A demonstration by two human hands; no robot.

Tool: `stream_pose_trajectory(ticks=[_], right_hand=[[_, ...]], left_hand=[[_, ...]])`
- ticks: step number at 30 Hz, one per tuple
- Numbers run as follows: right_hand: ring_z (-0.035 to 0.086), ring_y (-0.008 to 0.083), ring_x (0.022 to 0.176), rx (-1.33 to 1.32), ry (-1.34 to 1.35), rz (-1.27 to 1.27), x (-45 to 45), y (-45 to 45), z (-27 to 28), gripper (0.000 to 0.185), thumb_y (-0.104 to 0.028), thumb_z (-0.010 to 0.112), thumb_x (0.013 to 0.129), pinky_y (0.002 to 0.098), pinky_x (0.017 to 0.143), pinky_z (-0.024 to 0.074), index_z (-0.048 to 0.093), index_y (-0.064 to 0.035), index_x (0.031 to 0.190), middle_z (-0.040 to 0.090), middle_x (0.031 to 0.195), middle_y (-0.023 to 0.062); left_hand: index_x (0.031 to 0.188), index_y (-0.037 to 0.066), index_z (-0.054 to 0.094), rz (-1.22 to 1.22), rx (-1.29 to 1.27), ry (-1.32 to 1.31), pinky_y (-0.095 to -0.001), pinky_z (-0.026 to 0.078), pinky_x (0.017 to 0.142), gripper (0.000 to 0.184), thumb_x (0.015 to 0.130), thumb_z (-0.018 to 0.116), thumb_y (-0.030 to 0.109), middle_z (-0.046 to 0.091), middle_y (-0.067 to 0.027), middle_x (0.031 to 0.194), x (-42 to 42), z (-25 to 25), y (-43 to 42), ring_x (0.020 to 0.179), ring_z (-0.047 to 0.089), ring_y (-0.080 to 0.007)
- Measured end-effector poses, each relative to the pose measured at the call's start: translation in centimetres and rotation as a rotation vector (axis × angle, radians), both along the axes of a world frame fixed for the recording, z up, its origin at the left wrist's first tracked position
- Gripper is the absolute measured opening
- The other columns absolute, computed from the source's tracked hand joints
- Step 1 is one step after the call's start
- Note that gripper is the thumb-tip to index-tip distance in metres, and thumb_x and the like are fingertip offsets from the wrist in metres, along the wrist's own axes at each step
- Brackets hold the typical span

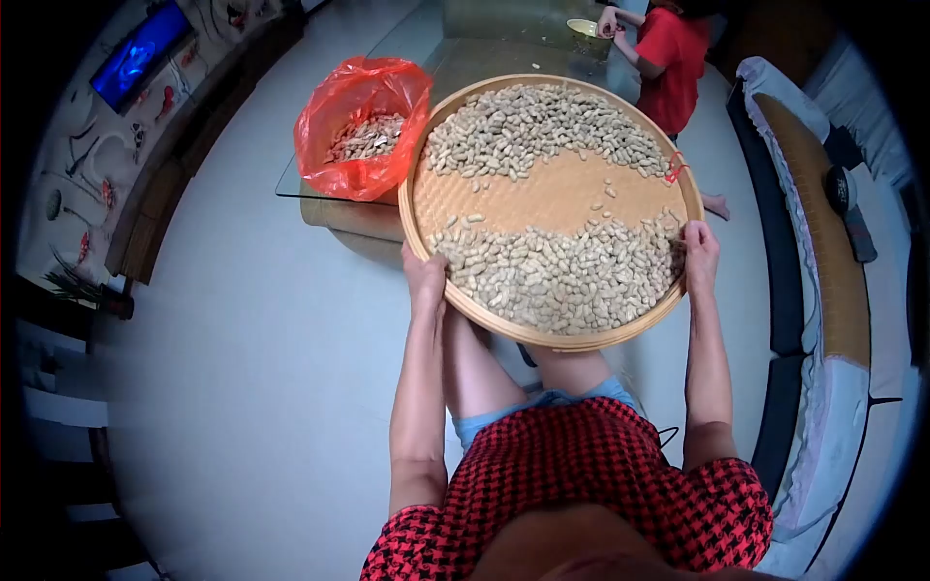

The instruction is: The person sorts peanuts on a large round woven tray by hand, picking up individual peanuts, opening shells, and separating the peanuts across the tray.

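Glass table (pixel 412 41) ahead, red bag (pixel 358 180) on it already part-filled, and now left hand (pixel 425 279) and right hand (pixel 701 256), each nearly closed, grip the round tray (pixel 513 199) by its rim, peanuts (pixel 567 276) parted into two banks (strays between), plenty still aboard.

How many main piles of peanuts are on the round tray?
2. One pile is on the far side of the tray; the other is on the near side, between the left hand and right hand. Neither looks hidden.
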State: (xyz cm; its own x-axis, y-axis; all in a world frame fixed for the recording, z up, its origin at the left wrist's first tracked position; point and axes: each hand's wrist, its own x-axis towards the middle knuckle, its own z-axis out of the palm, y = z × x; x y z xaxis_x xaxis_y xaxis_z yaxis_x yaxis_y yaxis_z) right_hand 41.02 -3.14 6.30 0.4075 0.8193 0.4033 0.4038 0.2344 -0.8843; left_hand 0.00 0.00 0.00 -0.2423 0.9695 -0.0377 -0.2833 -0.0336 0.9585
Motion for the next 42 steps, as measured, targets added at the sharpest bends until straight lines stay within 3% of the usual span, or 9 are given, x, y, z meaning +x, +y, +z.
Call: stream_pose_trajectory(ticks=[5,8,11,13,19,22,27,31,42], right_hand=[[0.048,0.0143,0.067,-0.177,-0.359,-0.447,10.2,-0.1,1.1,0.025,-0.024,0.050,0.089,0.0310,0.064,0.0415,0.056,-0.0013,0.078,0.054,0.070,0.0037],[0.048,0.0133,0.071,-0.198,0.176,-0.349,7.9,4.3,-3.5,0.024,-0.021,0.045,0.091,0.0305,0.066,0.0416,0.053,-0.0014,0.081,0.054,0.077,0.0036],[0.048,0.0133,0.074,-0.165,0.298,-0.266,9.7,5.0,-4.2,0.021,-0.020,0.041,0.093,0.0306,0.069,0.0418,0.051,-0.0022,0.085,0.052,0.081,0.0045],[0.048,0.0138,0.074,-0.207,0.272,-0.227,10.8,5.4,-2.9,0.022,-0.020,0.038,0.094,0.0306,0.069,0.0423,0.049,-0.0026,0.088,0.051,0.081,0.0051],[0.049,0.0138,0.078,-0.044,0.383,-0.299,11.0,6.8,-4.9,0.025,-0.024,0.038,0.095,0.0313,0.072,0.0430,0.050,-0.0020,0.094,0.051,0.084,0.0052],[0.048,0.0125,0.081,-0.134,0.444,-0.021,10.4,4.4,-1.9,0.028,-0.025,0.039,0.095,0.0295,0.073,0.0424,0.052,-0.0003,0.104,0.052,0.087,0.0051],[0.041,0.0090,0.074,-0.161,0.063,-0.074,7.6,3.1,2.1,0.029,-0.023,0.042,0.094,0.0244,0.068,0.0384,0.057,0.0003,0.100,0.049,0.078,0.0013],[0.038,0.0088,0.071,-0.079,0.236,-0.146,8.7,6.6,0.8,0.026,-0.023,0.042,0.094,0.0236,0.066,0.0365,0.056,-0.0015,0.088,0.045,0.072,-0.0004],[0.044,0.0149,0.075,-0.383,-0.163,0.223,10.6,9.9,2.4,0.022,-0.019,0.045,0.090,0.0288,0.071,0.0388,0.049,-0.0003,0.079,0.047,0.075,0.0081]], left_hand=[[0.128,-0.003,0.026,0.015,-0.189,-0.079,-0.0309,0.042,0.088,0.069,0.063,0.048,-0.008,0.046,-0.0190,0.113,3.8,1.1,-2.8,0.100,0.050,-0.0255],[0.129,-0.003,0.025,0.067,-0.064,0.029,-0.0313,0.040,0.092,0.071,0.062,0.048,-0.011,0.045,-0.0187,0.114,-0.9,3.5,0.0,0.103,0.049,-0.0266],[0.129,-0.002,0.026,0.054,-0.069,-0.031,-0.0312,0.044,0.087,0.073,0.061,0.047,-0.012,0.045,-0.0183,0.114,-0.3,3.3,-0.8,0.101,0.050,-0.0260],[0.129,0.002,0.027,0.029,-0.135,-0.019,-0.0274,0.051,0.068,0.074,0.060,0.048,-0.014,0.048,-0.0167,0.110,0.2,3.1,-0.5,0.087,0.056,-0.0226],[0.106,-0.007,0.048,0.130,-0.266,0.015,-0.0277,0.049,0.057,0.039,0.066,0.048,-0.007,0.057,-0.0122,0.082,0.2,3.7,0.4,0.061,0.055,-0.0173],[0.099,-0.011,0.050,0.208,-0.276,0.057,-0.0320,0.051,0.056,0.031,0.068,0.048,-0.004,0.058,-0.0146,0.080,0.6,3.6,-0.2,0.063,0.058,-0.0212],[0.098,-0.011,0.050,0.155,-0.306,0.105,-0.0323,0.052,0.060,0.033,0.066,0.046,-0.005,0.058,-0.0168,0.084,-0.3,2.8,-0.1,0.067,0.060,-0.0229],[0.099,-0.011,0.050,0.151,-0.291,0.012,-0.0332,0.052,0.062,0.036,0.064,0.045,-0.006,0.058,-0.0157,0.085,-0.1,2.8,-0.3,0.068,0.060,-0.0231],[0.093,-0.008,0.052,0.224,-0.255,-0.134,-0.0272,0.046,0.055,0.035,0.059,0.047,-0.008,0.056,-0.0096,0.075,0.6,3.2,-0.1,0.060,0.054,-0.0176]])
